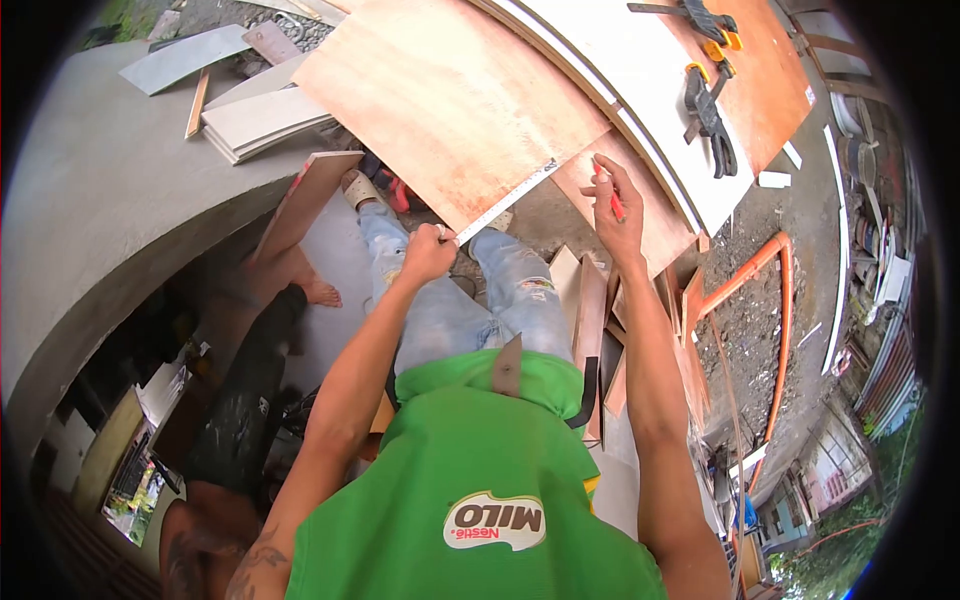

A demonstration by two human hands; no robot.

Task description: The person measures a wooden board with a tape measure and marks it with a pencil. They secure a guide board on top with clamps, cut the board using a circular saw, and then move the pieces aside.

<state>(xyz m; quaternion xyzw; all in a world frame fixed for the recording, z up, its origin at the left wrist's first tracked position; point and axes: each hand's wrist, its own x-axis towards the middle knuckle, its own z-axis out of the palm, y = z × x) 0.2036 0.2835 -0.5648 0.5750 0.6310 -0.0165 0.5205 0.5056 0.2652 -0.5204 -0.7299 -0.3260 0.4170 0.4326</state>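
Left hand (428, 252) fisted on near end of steel rule (508, 200): pale, graduated, diagonal on reddish plywood sheet (450, 90). Right hand (622, 228), at rule's far end, pinches red pencil (617, 207).

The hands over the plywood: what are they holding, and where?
The left hand pinches a steel ruler by its near end; the right hand grips a red pencil by its shaft.

green shirt (470, 450) | nestlé milo logo (495, 521) | faded ripped jeans (450, 310) | bare forearms
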